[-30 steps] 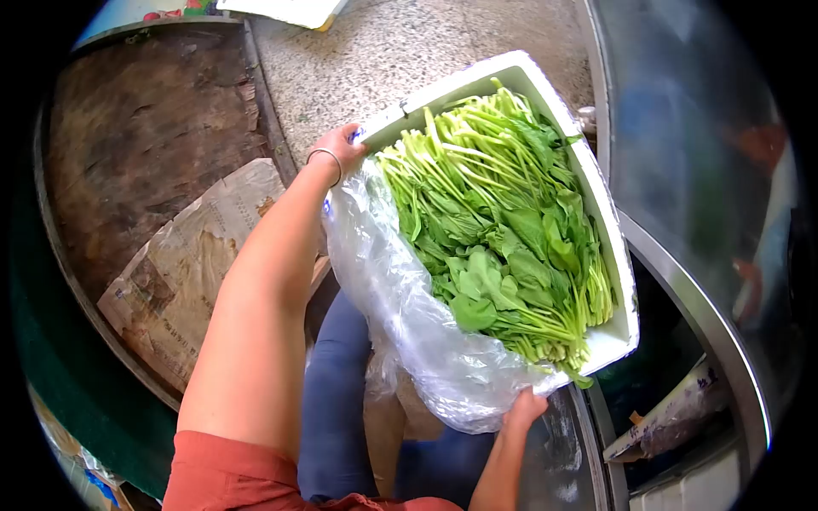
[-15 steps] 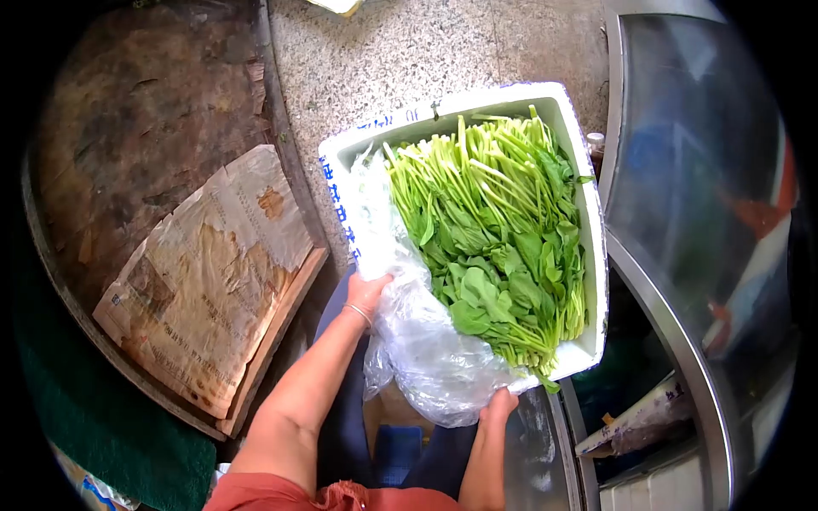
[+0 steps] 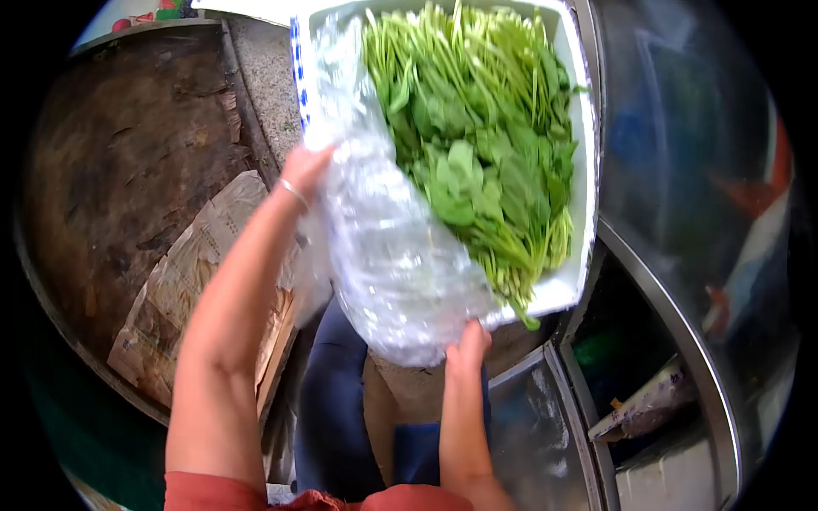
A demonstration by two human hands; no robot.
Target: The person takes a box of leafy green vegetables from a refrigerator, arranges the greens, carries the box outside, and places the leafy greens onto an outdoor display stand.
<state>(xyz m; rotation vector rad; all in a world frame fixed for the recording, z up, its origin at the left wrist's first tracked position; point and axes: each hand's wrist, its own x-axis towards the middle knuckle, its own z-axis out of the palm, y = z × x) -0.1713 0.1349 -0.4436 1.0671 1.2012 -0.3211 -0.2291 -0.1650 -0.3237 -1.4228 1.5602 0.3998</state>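
A white foam box [image 3: 558, 289] with blue writing on its side is held out in front of me. Bunches of leafy green vegetables [image 3: 503, 153] with pale green stems fill most of it. Clear plastic sheeting [image 3: 388, 255] lines the left side and hangs over the near left corner. My left hand [image 3: 308, 170], a band at its wrist, is closed on the box's left edge through the plastic. At the near edge, my right hand [image 3: 469, 345] grips the box beside the sheeting. Fingers of both hands are partly hidden under the box and plastic.
A worn wooden board [image 3: 145, 128] with a raised rim lies on the left, bearing torn cardboard [image 3: 187, 281]. Along the right stands a metal-framed glass case [image 3: 682, 170]. Speckled floor [image 3: 264, 77] shows beyond the box. My legs [image 3: 336, 400] are below.
The foam box has moved farther from my body and slightly left, with both hands following. My left arm is stretched out more. The view has shifted, showing red and green items at top left.
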